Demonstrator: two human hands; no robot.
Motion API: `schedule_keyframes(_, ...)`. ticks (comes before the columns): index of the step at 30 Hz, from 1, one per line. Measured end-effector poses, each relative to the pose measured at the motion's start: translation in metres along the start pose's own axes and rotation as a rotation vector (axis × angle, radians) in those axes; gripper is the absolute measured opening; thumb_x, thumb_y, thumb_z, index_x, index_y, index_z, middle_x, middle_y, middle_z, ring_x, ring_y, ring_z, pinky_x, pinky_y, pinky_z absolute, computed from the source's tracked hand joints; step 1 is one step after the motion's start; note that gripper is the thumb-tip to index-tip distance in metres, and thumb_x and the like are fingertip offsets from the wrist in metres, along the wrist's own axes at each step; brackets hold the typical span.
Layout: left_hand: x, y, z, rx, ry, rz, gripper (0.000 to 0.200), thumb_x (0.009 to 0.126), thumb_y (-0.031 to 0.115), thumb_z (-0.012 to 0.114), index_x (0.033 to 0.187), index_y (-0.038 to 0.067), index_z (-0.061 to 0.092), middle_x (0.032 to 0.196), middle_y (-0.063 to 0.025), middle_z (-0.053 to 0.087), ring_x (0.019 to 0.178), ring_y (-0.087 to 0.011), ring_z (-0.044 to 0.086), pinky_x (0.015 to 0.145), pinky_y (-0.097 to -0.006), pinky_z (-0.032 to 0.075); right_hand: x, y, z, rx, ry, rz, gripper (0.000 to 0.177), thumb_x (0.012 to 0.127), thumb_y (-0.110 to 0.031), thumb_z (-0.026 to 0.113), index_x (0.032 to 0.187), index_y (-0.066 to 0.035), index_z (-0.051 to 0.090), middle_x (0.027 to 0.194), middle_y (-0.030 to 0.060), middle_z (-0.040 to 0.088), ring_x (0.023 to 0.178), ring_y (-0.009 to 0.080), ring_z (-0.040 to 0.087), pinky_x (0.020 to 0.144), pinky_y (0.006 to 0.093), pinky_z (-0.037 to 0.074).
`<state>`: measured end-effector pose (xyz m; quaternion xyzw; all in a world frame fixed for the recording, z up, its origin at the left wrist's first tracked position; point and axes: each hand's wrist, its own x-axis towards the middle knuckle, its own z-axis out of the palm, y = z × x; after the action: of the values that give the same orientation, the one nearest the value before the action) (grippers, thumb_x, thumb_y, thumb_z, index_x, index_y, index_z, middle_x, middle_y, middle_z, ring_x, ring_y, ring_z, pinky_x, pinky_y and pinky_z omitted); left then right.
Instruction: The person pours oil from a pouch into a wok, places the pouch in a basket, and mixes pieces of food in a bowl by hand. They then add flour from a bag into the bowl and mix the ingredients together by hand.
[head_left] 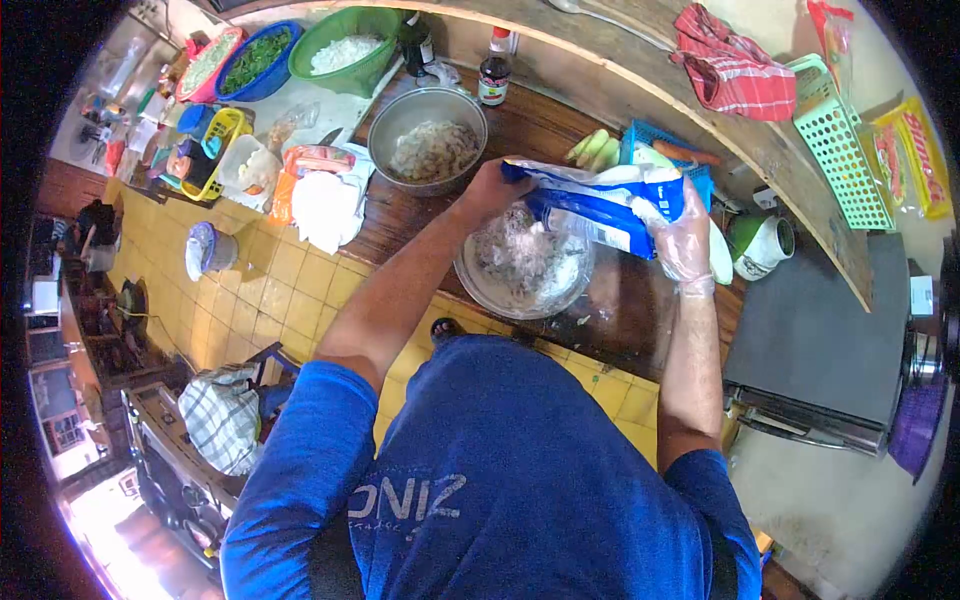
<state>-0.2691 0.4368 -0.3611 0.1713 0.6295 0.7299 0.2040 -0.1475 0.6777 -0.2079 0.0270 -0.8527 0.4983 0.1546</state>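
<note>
A blue and white bag [605, 205] lies on its side in the air, held between my two hands. My left hand [495, 190] is bare and closes on the bag's left end. At the other end my right hand [685, 235], in a clear plastic glove, grips the bag. Beneath the bag a metal bowl [487, 295] holds white powder [560, 280] over a lumpy mix, with powder heaped near its middle. The bag partly hides the bowl's far rim. Just behind stands a metal pot [428, 105] with pale pieces of food [435, 150] inside.
Two sauce bottles [494, 70] stand at the back of the wooden counter [540, 110]. Green basin [345, 55] and blue basin [258, 62] hold shredded food and greens. A blue basket [640, 140] with vegetables sits behind the bag. A plank shelf [740, 130] juts overhead, right.
</note>
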Motion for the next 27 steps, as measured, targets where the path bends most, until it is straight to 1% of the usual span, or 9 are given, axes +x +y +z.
schedule_keyframes(2, 0.000, 0.003, 0.001, 0.093, 0.011, 0.036, 0.023, 0.086, 0.005, 0.065, 0.109, -0.001, 0.062, 0.100, -0.0052, 0.066, 0.090, -0.0129, 0.060, 0.084, -0.0303, 0.049, 0.006, -0.001, 0.003, 0.029, 0.065, 0.040, 0.040, 0.075, -0.011, 0.076, 0.110, -0.002, 0.059, 0.101, 0.0067, 0.064, 0.092, 0.0152, 0.061, 0.084, 0.0297, 0.048)
schedule_keyframes(4, -0.003, 0.003, 0.004, -0.186, 0.025, -0.021, 0.025, 0.087, 0.009, 0.065, 0.110, 0.000, 0.062, 0.103, -0.0053, 0.066, 0.092, -0.0136, 0.060, 0.087, -0.0310, 0.048, 0.010, 0.003, 0.006, 0.009, 0.042, 0.007, 0.039, 0.075, -0.011, 0.076, 0.109, -0.003, 0.059, 0.100, 0.0072, 0.064, 0.091, 0.0156, 0.061, 0.083, 0.0298, 0.048)
schedule_keyframes(12, -0.013, 0.012, 0.006, -0.282, -0.019, -0.060, 0.031, 0.087, 0.013, 0.067, 0.115, 0.002, 0.059, 0.110, -0.0068, 0.064, 0.102, -0.0168, 0.059, 0.092, -0.0340, 0.047, 0.014, -0.011, 0.011, -0.023, -0.001, -0.059, 0.033, 0.076, -0.010, 0.076, 0.105, -0.005, 0.062, 0.093, 0.0059, 0.066, 0.083, 0.0148, 0.063, 0.078, 0.0282, 0.049)
schedule_keyframes(14, -0.013, 0.017, 0.008, -0.335, -0.033, -0.096, 0.035, 0.086, 0.012, 0.068, 0.118, 0.002, 0.057, 0.113, -0.0075, 0.063, 0.106, -0.0177, 0.058, 0.094, -0.0354, 0.046, 0.017, -0.006, 0.017, 0.086, 0.083, -0.050, 0.032, 0.076, -0.010, 0.075, 0.105, -0.004, 0.062, 0.092, 0.0066, 0.067, 0.084, 0.0149, 0.064, 0.078, 0.0287, 0.050)
schedule_keyframes(16, -0.017, 0.017, 0.016, -0.345, -0.161, 0.107, 0.047, 0.083, 0.008, 0.069, 0.125, 0.005, 0.048, 0.119, -0.0073, 0.059, 0.110, -0.0198, 0.055, 0.095, -0.0365, 0.046, 0.015, -0.016, 0.020, -0.120, 0.032, -0.015, 0.033, 0.075, -0.012, 0.077, 0.104, -0.004, 0.063, 0.091, 0.0074, 0.067, 0.084, 0.0155, 0.064, 0.078, 0.0290, 0.050)
schedule_keyframes(17, -0.018, 0.010, 0.016, -0.371, -0.105, 0.000, 0.069, 0.072, 0.008, 0.080, 0.129, 0.007, 0.040, 0.122, -0.0073, 0.055, 0.115, -0.0210, 0.051, 0.098, -0.0382, 0.043, 0.016, -0.028, 0.024, -0.111, -0.027, -0.118, 0.036, 0.073, -0.015, 0.079, 0.103, -0.003, 0.063, 0.092, 0.0083, 0.067, 0.084, 0.0167, 0.064, 0.077, 0.0298, 0.051)
schedule_keyframes(18, -0.018, 0.007, 0.017, -0.372, -0.107, 0.000, 0.069, 0.072, 0.008, 0.080, 0.129, 0.007, 0.040, 0.122, -0.0073, 0.055, 0.115, -0.0210, 0.051, 0.098, -0.0382, 0.043, 0.017, -0.012, 0.029, -0.133, -0.075, -0.081, 0.039, 0.071, -0.018, 0.081, 0.102, -0.003, 0.063, 0.091, 0.0095, 0.067, 0.083, 0.0188, 0.065, 0.077, 0.0307, 0.051)
schedule_keyframes(20, -0.021, 0.017, 0.024, 0.151, -0.076, 0.168, 0.083, 0.060, 0.015, 0.089, 0.126, 0.006, 0.039, 0.110, -0.0063, 0.060, 0.105, -0.0188, 0.056, 0.094, -0.0349, 0.046, 0.017, -0.026, 0.035, -0.209, -0.053, -0.092, 0.038, 0.071, -0.020, 0.081, 0.101, -0.003, 0.063, 0.090, 0.0102, 0.068, 0.082, 0.0206, 0.065, 0.076, 0.0315, 0.051)
schedule_keyframes(27, -0.025, 0.036, 0.037, 0.232, -0.071, 0.114, 0.066, 0.061, 0.016, 0.088, 0.114, 0.006, 0.051, 0.107, -0.0056, 0.063, 0.100, -0.0182, 0.059, 0.093, -0.0344, 0.045, 0.024, -0.031, 0.049, -0.139, -0.077, -0.156, 0.034, 0.073, -0.011, 0.077, 0.102, -0.004, 0.063, 0.091, 0.0114, 0.067, 0.083, 0.0231, 0.066, 0.075, 0.0324, 0.051)
